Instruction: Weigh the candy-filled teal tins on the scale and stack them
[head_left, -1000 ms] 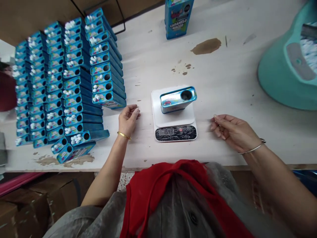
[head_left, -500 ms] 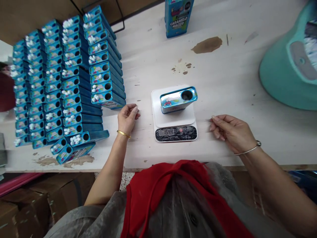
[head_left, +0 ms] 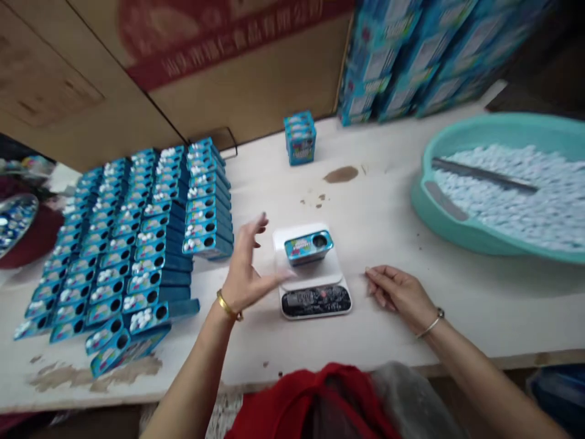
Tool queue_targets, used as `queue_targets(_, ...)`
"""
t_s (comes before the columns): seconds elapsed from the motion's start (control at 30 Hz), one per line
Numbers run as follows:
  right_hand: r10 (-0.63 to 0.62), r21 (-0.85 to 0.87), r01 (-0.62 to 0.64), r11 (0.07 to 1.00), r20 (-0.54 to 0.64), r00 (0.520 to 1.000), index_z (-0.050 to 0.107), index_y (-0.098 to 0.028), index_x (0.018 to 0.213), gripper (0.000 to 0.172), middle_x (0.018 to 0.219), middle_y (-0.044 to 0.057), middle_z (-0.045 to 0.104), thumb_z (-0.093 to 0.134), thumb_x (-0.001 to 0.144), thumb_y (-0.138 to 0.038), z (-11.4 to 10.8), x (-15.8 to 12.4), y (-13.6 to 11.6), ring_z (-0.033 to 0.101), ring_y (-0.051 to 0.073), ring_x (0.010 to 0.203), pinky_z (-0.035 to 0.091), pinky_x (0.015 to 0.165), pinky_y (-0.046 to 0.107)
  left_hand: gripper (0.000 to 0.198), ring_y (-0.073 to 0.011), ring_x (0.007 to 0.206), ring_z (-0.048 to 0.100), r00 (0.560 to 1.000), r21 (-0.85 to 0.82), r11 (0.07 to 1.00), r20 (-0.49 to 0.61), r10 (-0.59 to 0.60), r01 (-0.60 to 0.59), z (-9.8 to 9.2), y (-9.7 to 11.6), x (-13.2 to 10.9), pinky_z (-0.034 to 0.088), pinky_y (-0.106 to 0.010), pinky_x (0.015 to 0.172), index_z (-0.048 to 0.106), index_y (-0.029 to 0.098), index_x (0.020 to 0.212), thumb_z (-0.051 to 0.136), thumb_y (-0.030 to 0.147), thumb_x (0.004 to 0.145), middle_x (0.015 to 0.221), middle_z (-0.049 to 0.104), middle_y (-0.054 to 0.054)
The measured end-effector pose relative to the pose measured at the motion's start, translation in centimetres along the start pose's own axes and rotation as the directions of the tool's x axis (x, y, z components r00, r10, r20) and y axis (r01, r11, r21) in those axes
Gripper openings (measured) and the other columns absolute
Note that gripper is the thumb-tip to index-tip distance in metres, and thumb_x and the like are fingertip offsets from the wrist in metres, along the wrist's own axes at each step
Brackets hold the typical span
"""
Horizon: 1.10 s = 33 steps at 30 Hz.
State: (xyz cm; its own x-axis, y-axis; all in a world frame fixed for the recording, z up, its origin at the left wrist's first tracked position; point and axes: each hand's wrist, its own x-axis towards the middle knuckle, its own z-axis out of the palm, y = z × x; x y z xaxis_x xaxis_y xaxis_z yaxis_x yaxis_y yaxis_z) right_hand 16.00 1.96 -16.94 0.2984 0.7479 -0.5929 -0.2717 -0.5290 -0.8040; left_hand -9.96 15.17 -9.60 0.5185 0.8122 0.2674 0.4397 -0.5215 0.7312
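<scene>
spreading left hand (head_left: pixel 247 268) open beside tin (head_left: pixel 309 247); right hand (head_left: pixel 400 296) empty

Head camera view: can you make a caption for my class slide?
Left hand and right hand flank a white digital scale bearing a blue metal tin.

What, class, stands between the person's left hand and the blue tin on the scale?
Nothing visible does. The left hand is raised, open, beside the blue tin, with only the bare white platform of the digital scale below the gap.
</scene>
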Motion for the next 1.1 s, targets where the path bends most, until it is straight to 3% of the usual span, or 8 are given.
queue_targets(0.07,0.007,0.008,-0.007,1.000,0.014,1.000,0.054,-0.017,0.062,0.042,0.044,-0.004,0.051,0.071,0.061,-0.055,0.4,0.2,-0.1,0.035,0.004,0.032,0.019,0.032,0.018,0.078,-0.0248,0.107,0.052,0.964,0.120,0.973,0.202,0.172,-0.199,-0.1,1.7,2.1,0.045,-0.037,0.084,0.035,0.022,0.135,0.069,0.047,0.070,0.123,0.052,-0.012)
queue_targets(0.17,-0.004,0.010,0.003,1.000,0.031,1.000,0.053,-0.017,0.060,0.044,0.041,-0.005,0.047,0.068,0.062,-0.058,0.8,0.3,-0.2,0.032,0.004,0.031,0.019,0.034,0.018,0.042,-0.0200,0.089,0.057,0.901,0.223,0.924,0.379,0.212,-0.311,0.8,2.2,6.2,0.045,-0.034,0.077,0.051,0.021,0.119,0.056,0.041,0.083,0.098,0.062,-0.007)
queue_targets(0.43,-0.041,0.029,0.040,0.999,0.024,0.999,0.055,-0.018,0.062,0.047,0.049,-0.003,0.054,0.066,0.059,-0.063,1.1,1.0,0.5,0.037,0.005,0.032,0.023,0.035,0.021,0.035,-0.0215,0.093,0.056,0.981,0.466,0.865,0.142,0.132,-0.184,4.8,-4.1,20.8,0.041,-0.033,0.078,0.057,0.020,0.112,0.061,0.029,0.078,0.105,0.060,-0.007)
queue_targets(0.63,-0.036,0.028,0.035,0.999,0.032,0.999,0.056,-0.018,0.064,0.045,0.051,-0.003,0.053,0.064,0.064,-0.062,1.0,1.5,1.0,0.037,0.005,0.033,0.027,0.036,0.021,0.039,-0.0293,0.105,0.047,0.996,0.641,0.762,0.053,0.076,-0.092,6.6,-7.2,24.9,0.034,-0.043,0.083,0.056,0.025,0.117,0.061,0.030,0.078,0.117,0.055,-0.010)
queue_targets(0.73,-0.048,0.006,0.048,0.999,0.024,0.999,0.057,-0.018,0.067,0.043,0.053,-0.002,0.054,0.064,0.065,-0.061,0.6,1.3,1.5,0.039,0.006,0.035,0.029,0.036,0.022,0.045,-0.0308,0.110,0.043,0.997,0.660,0.749,-0.002,0.080,-0.059,6.8,-6.5,23.2,0.033,-0.044,0.084,0.051,0.023,0.122,0.059,0.033,0.079,0.127,0.047,-0.014)
queue_targets(0.83,-0.044,-0.005,0.044,0.999,-0.005,0.999,0.060,-0.019,0.073,0.043,0.055,-0.001,0.055,0.067,0.062,-0.060,0.1,0.5,1.6,0.041,0.008,0.038,0.032,0.035,0.023,0.042,-0.0277,0.112,0.043,0.992,0.615,0.783,-0.001,0.126,-0.099,5.3,-4.5,18.0,0.033,-0.041,0.087,0.050,0.022,0.122,0.054,0.038,0.083,0.127,0.047,-0.013)
queue_targets(0.93,-0.060,-0.058,0.059,0.997,-0.031,0.998,0.061,-0.022,0.072,0.040,0.057,0.001,0.057,0.069,0.058,-0.059,-0.1,-0.2,1.4,0.043,0.011,0.040,0.036,0.035,0.025,0.043,-0.0245,0.114,0.044,0.987,0.574,0.811,-0.024,0.161,-0.118,1.7,-2.2,10.5,0.032,-0.039,0.092,0.046,0.023,0.123,0.052,0.042,0.085,0.124,0.050,-0.011)
queue_targets(1.1,-0.136,-0.171,0.128,0.977,-0.035,0.990,0.062,-0.026,0.069,0.034,0.057,0.003,0.058,0.068,0.060,-0.059,-0.1,-0.7,1.6,0.043,0.014,0.041,0.039,0.035,0.029,0.035,-0.0261,0.109,0.048,0.961,0.679,0.709,-0.278,0.006,0.192,-5.2,-2.2,-1.1,0.034,-0.041,0.091,0.053,0.020,0.106,0.058,0.045,0.080,0.115,0.054,-0.012)
